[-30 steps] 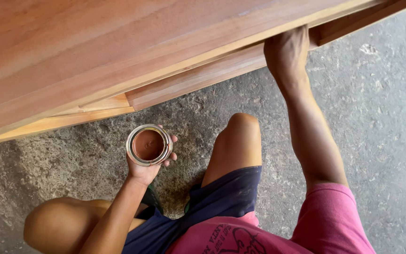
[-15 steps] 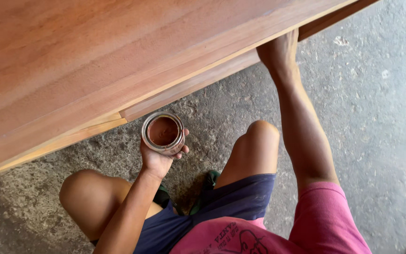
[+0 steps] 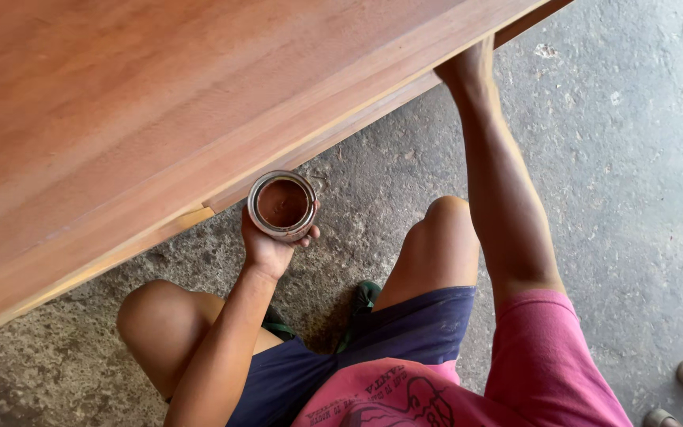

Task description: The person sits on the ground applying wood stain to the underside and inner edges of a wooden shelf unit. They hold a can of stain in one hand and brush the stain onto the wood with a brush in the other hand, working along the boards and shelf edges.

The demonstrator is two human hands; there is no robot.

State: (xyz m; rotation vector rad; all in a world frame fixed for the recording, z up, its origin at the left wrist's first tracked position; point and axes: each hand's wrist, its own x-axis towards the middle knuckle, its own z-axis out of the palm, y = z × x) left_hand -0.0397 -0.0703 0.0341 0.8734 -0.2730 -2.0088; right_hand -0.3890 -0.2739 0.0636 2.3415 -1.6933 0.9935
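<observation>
Crouching under the reddish-brown wooden panel (image 3: 160, 103), the left hand (image 3: 270, 245) cups a small round metal tin of brown stain (image 3: 281, 205), while the right hand (image 3: 468, 71), grip hidden, seemingly works the edge above; reloading next means reaching the tin.

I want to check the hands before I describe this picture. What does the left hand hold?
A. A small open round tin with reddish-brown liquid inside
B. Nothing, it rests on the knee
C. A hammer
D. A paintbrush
A: the left hand grips a small open round tin of reddish-brown liquid, just below the edge of the wooden panel.
</observation>
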